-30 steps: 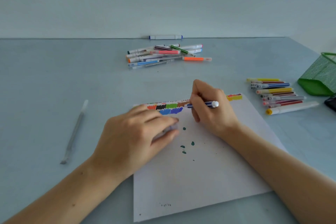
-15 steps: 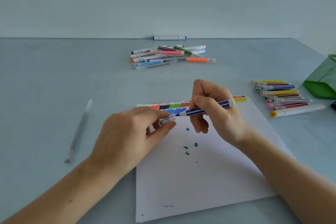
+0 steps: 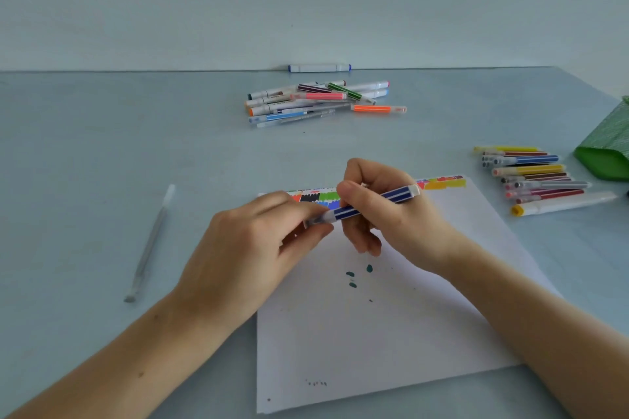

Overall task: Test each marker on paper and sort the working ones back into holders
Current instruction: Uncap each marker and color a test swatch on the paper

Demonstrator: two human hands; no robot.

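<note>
Pale blue-grey bench point(image 3: 102, 153) fills frame. White paper sheet point(image 3: 391, 333) lower centre, coloured test swatches along its top edge. Left hand point(image 3: 252, 248) centre, grip closed on clear cap point(image 3: 318, 218) at marker tip. Right hand point(image 3: 391, 211) just beside it, grip pinching blue-and-white striped marker point(image 3: 374, 202), tilted, above paper's upper part. Loose marker pile point(image 3: 316, 100) upper centre. Neat marker row point(image 3: 537, 177) right. Green mesh holder point(image 3: 609, 146) right edge, lying on its side.
</note>
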